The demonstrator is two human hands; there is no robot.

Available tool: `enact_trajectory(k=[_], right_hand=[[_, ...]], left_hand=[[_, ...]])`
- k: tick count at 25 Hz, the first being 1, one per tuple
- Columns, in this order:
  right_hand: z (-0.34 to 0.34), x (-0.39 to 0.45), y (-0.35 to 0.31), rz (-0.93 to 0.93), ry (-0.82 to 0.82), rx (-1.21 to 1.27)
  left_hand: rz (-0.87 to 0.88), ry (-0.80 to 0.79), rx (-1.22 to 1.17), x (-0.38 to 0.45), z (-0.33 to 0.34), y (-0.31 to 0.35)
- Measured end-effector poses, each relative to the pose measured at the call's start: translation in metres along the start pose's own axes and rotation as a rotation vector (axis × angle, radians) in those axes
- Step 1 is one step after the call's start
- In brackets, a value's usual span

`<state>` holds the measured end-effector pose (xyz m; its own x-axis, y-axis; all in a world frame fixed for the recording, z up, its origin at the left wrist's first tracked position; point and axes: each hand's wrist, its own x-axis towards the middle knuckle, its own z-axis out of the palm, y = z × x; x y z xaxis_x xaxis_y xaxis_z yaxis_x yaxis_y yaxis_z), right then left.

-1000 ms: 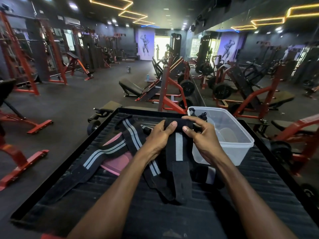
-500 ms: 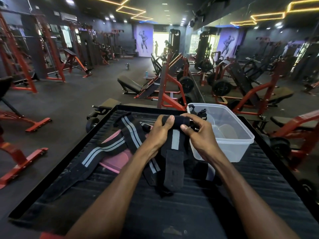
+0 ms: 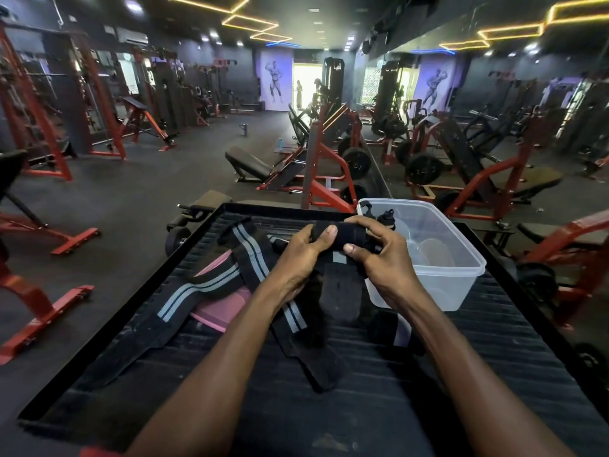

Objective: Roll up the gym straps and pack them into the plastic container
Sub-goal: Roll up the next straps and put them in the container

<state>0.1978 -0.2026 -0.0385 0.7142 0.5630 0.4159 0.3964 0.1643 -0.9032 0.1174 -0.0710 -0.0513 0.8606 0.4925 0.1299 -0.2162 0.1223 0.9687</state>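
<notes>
The loose tail hanging under the roll is shorter than it was a second ago, and the roll itself is thicker; both hands have also lifted a little toward the far rim of the black ribbed platform (image 3: pixel 379 400). From the left: two unrolled grey-striped straps (image 3: pixel 211 285) lie crossed over something flat and pink (image 3: pixel 227 308), untouched. The left hand (image 3: pixel 301 258) is closed on the left end of the black strap roll (image 3: pixel 346 235), thumb pressed on top and fingers curled beneath. The right hand (image 3: pixel 382 258) pinches the right end the same way, thumb on the near face. The unrolled tail (image 3: pixel 339 291), a grey stripe showing just under the roll, hangs down between the wrists. To finish well, I judge the thumbs should keep steady pressure while the fingers turn the roll over, so each wrap lands square on the last and the edges stay flush; slack would let the coil telescope. The final flap needs pressing flat before letting go. The clear plastic container (image 3: pixel 468 272) stands just beside the right hand, open, with dark clips on its far-left rim; what lies inside is too hazy to name.
</notes>
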Motion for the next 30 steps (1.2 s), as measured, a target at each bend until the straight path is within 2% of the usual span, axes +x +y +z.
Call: enact_trajectory(k=[4, 7, 11, 13, 17, 20, 23, 27, 30], right_hand=[[0.0017, 0.0015, 0.0014, 0.076, 0.015, 0.067], [0.0008, 0.0016, 0.0024, 0.056, 0.043, 0.029], [-0.0004, 0.0010, -0.0008, 0.001, 0.037, 0.037], [0.0006, 0.0015, 0.0010, -0.017, 0.016, 0.026], [0.0019, 0.0014, -0.0001, 0.099, 0.000, 0.128], [0.0031, 0.0017, 0.0034, 0.154, -0.004, 0.114], [0.0039, 0.0021, 0.0030, 0.149, 0.034, 0.140], [0.0054, 0.0008, 0.0010, 0.071, 0.030, 0.113], [0.0068, -0.0002, 0.0017, 0.050, 0.015, 0.095]], left_hand=[[0.053, -0.001, 0.039, 0.0005, -0.0038, 0.0013], [0.075, -0.020, 0.102, -0.0019, -0.0032, 0.0030], [-0.050, -0.009, -0.114, -0.0049, 0.0029, 0.0075], [-0.044, 0.015, -0.114, -0.0023, 0.0024, 0.0050], [0.056, 0.026, -0.064, -0.0003, -0.0017, 0.0023], [0.072, -0.024, -0.020, 0.0007, -0.0060, 0.0015], [0.086, -0.038, 0.015, -0.0011, -0.0059, 0.0033], [0.023, 0.015, -0.104, -0.0010, -0.0028, 0.0022], [0.067, 0.050, -0.054, 0.0006, -0.0040, 0.0000]])
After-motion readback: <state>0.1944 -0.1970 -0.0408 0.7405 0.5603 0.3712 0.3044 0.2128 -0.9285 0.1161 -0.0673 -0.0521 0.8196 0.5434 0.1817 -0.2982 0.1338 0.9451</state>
